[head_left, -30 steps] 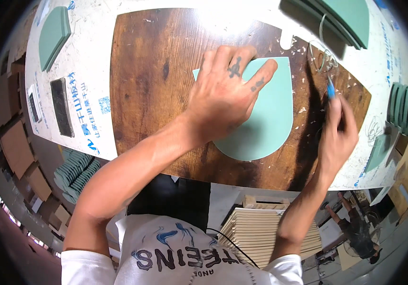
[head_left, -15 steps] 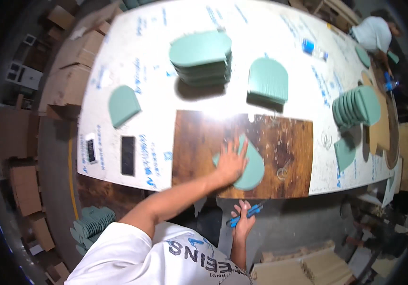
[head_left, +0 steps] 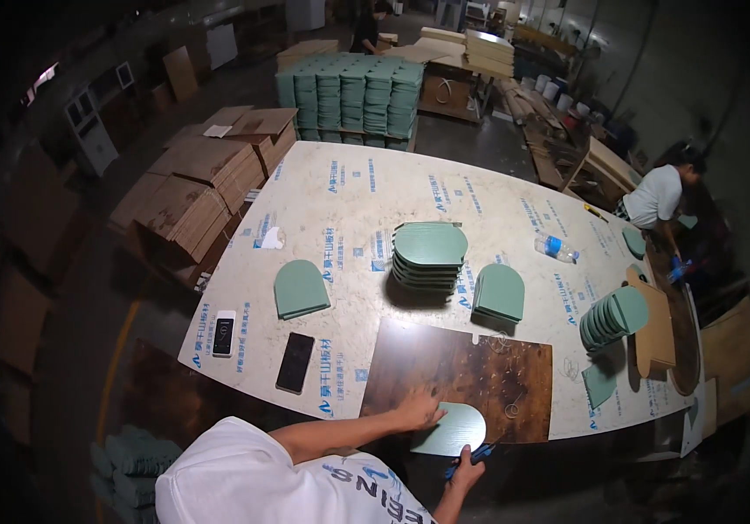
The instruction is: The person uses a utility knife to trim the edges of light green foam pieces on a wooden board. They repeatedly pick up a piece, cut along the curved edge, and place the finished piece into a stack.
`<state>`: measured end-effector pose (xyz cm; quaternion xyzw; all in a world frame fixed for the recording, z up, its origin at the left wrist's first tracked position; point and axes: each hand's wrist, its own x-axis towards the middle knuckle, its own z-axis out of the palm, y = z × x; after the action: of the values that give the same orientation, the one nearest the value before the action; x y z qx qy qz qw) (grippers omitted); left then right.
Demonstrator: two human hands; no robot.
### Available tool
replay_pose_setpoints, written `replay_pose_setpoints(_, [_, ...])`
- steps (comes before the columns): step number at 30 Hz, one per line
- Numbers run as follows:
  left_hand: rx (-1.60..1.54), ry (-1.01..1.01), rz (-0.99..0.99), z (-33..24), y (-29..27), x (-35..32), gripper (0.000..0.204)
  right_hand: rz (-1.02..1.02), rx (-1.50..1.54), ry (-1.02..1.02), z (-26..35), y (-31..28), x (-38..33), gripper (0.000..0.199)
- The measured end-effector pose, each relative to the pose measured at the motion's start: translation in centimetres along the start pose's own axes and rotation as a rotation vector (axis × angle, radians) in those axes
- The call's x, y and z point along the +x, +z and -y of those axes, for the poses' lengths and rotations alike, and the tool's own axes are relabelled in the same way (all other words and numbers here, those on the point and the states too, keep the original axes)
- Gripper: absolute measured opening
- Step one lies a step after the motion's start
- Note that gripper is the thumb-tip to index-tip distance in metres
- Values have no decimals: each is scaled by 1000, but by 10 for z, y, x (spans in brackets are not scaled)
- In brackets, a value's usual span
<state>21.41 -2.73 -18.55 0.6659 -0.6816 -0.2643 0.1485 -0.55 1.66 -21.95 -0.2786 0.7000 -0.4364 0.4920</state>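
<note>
White table: a broad white-topped table point(head_left: 392, 188) is carrying everything here.
Far left: a white rectangular device with a dark display point(head_left: 225, 334) is lying near a black flat phone point(head_left: 295, 362).
Pair, left: two green arch-shaped panels point(head_left: 302, 290) are lying stacked beyond the phone.
Left hand: the left hand point(head_left: 419, 410) is touching the worked panel's left side; can't tell if gripping or just resting.
Stack: a taller pile of green arch-shaped panels point(head_left: 429, 249) is standing beyond the brown wood-grain board point(head_left: 427, 358).
Worked panel: a single light-green arch-shaped panel point(head_left: 455, 430) is sitting at the board's near edge, between the hands.
Right hand: the right hand point(head_left: 468, 474) is grasping a slim blue-handled tool point(head_left: 481, 453), thumb meeting the panel's near right edge.
Pair, right: two more green panels point(head_left: 499, 294) are lying just beyond the board.
Bottle: a clear blue-labelled plastic bottle point(head_left: 557, 248) is lying sideways.
Far right: a white-shirted co-worker point(head_left: 659, 196) is leaning over the table's end.
</note>
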Motion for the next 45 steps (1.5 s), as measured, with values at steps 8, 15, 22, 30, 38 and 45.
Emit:
replay_pose_setpoints(8, [-850,195,333,-9,-134,-29,54,326,121,-176,98,-13,-60,28])
replay_pose_setpoints(15, [-1089,28,412,22,-149,-67,39,383,159,-199,124,17,-80,28])
replay_pose_setpoints(22, [-1180,-226,536,36,-153,-87,34,194,280,-127,132,37,-87,21])
replay_pose_setpoints(30, [-1342,-243,359,36,-129,-51,48,300,180,-22,157,33,-24,25])
replay_pose_setpoints(38, [-1470,-338,-102,-2,-118,62,61,617,47,-180,226,101,107,62])
replay_pose_setpoints(45, [-1367,-388,-341,31,-127,151,41,589,23,-272,255,165,258,56])
